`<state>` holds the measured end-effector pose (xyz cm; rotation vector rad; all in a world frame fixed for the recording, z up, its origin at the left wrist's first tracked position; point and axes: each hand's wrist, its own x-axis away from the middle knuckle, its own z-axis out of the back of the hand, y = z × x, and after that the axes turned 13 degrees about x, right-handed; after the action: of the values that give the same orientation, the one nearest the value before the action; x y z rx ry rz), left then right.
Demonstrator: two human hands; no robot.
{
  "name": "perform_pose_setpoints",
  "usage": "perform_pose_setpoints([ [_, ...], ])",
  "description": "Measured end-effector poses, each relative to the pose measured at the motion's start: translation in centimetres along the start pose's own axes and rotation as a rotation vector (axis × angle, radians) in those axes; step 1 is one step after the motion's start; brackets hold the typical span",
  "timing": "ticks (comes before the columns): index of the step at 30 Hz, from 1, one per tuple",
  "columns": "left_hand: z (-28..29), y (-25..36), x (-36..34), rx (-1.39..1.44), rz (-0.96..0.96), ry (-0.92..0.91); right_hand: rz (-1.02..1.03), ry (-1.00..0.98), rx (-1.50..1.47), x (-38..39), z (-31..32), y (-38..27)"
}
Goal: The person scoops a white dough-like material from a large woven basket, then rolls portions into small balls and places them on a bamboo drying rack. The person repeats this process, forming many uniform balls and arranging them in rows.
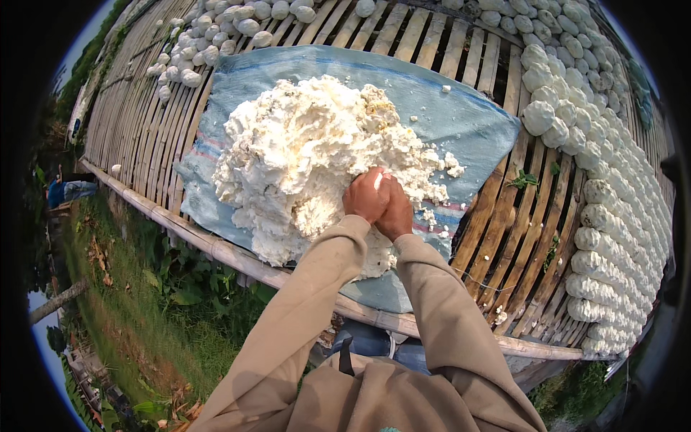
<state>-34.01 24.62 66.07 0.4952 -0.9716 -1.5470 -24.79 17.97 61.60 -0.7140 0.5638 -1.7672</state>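
A big heap of white, crumbly, dough-like mass [288,144] lies on a light blue woven sheet [471,119], with yellowish patches on top. My left hand [365,199] and my right hand [396,210] are clasped together at the heap's near right side. Both are closed, and a bit of the white mass shows between the fingers. What lies inside the palms is mostly hidden. Loose crumbs [455,167] are scattered on the sheet to the right of my hands.
The sheet rests on a bamboo slat platform [144,137] with gaps between slats. Rows of white shaped lumps [612,252] line the right side. More rounded lumps [209,39] are piled at the far left. A bamboo pole [230,253] edges the near side, with grass [144,309] below.
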Motion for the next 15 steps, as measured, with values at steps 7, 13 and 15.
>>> perform_pose_setpoints([
  [7,7.8,2.6,0.7,1.404,0.420,-0.320,0.201,-0.380,-0.427,-1.3,15.2,-10.8],
  [13,5.2,3.8,4.4,1.778,0.262,-0.239,0.236,0.446,-0.122,1.7,14.9,-15.1],
  [15,4.0,3.1,5.6,1.946,0.492,-0.163,0.211,0.410,-0.088,2.2,13.4,-13.8],
])
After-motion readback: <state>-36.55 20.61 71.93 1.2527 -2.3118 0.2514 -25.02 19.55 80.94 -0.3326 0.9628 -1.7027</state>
